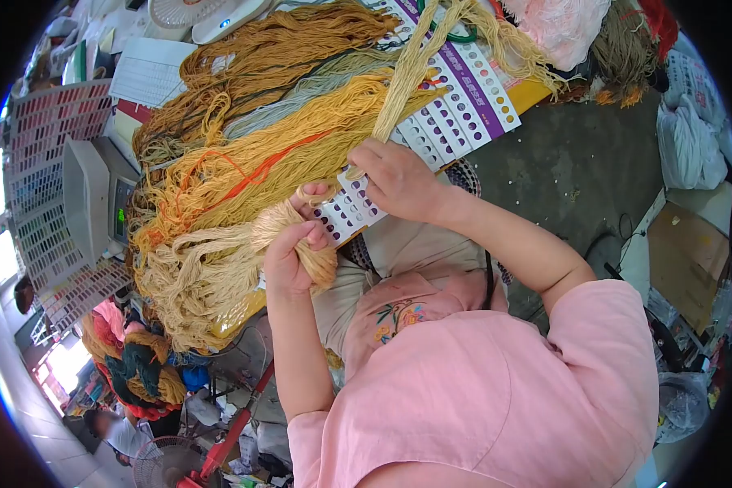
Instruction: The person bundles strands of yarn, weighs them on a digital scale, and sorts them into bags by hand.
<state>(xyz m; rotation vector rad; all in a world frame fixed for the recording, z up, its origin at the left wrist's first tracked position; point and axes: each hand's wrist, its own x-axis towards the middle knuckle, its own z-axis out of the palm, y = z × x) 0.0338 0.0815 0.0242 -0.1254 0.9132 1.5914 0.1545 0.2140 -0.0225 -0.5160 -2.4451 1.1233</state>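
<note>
My left hand [289,254] is closed around a thick loop of cream thread [278,226], which hangs over the fingers and thumb. Higher and to the right, my right hand [403,183] grips a pale yellow skein of thread [404,80] that runs up across the table. Under both hands lies a white card with rows of dark holes [354,207]. More cream thread [207,272] lies loose to the left of my left hand. Beyond it spread yellow thread [301,122] with an orange strand [260,172], and brown thread [285,45].
A scale with a green display [120,211] and a white plastic basket [53,154] stand at the left. Purple-striped cards [464,89] lie at the table's upper right. A white fan [183,10] is at the top. A person [126,431] is at the lower left.
</note>
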